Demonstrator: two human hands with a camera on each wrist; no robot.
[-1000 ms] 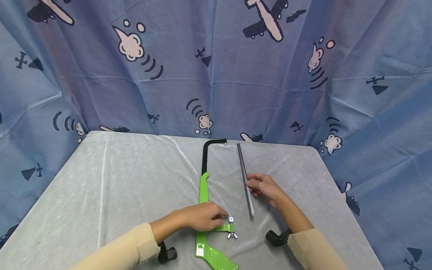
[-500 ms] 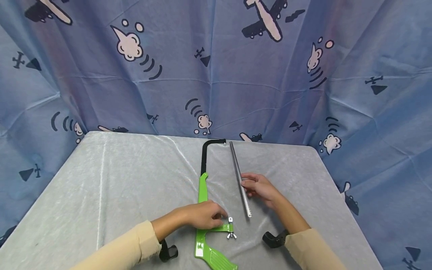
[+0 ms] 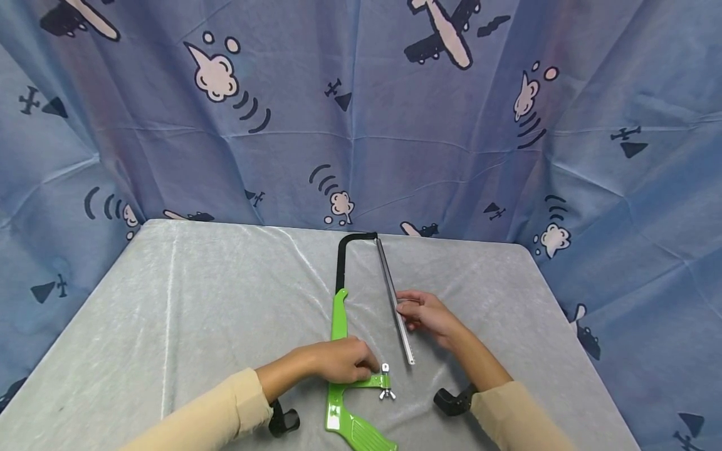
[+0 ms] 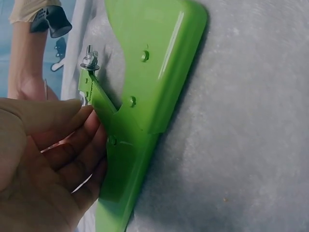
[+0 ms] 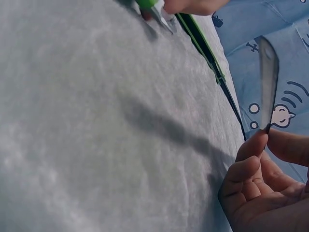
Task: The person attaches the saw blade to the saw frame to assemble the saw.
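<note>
A hacksaw frame (image 3: pixel 340 319), with a green handle and a black bent front bar, lies lengthwise on the cloth. My left hand (image 3: pixel 345 360) holds it at the short green arm (image 3: pixel 373 380), thumb and fingers pinching near the arm's end in the left wrist view. A metal pin and a wing nut (image 3: pixel 387 394) sit at that end. My right hand (image 3: pixel 427 316) pinches a thin grey hacksaw blade (image 3: pixel 388 282) near its middle, slightly tilted beside the frame. The blade's far end appears at the front bar's tip; contact cannot be told. A hole shows in its near end (image 5: pixel 268 55).
A grey-white cloth (image 3: pixel 237 282) covers the table. Behind it hangs a blue curtain (image 3: pixel 395 169) printed with planes and clouds. Black wrist-worn devices (image 3: pixel 453 402) sit under both sleeves.
My right hand has carried the blade leftward, bringing its far end from right of the front bar to the bar's tip. The left hand and the frame have stayed nearly still.
</note>
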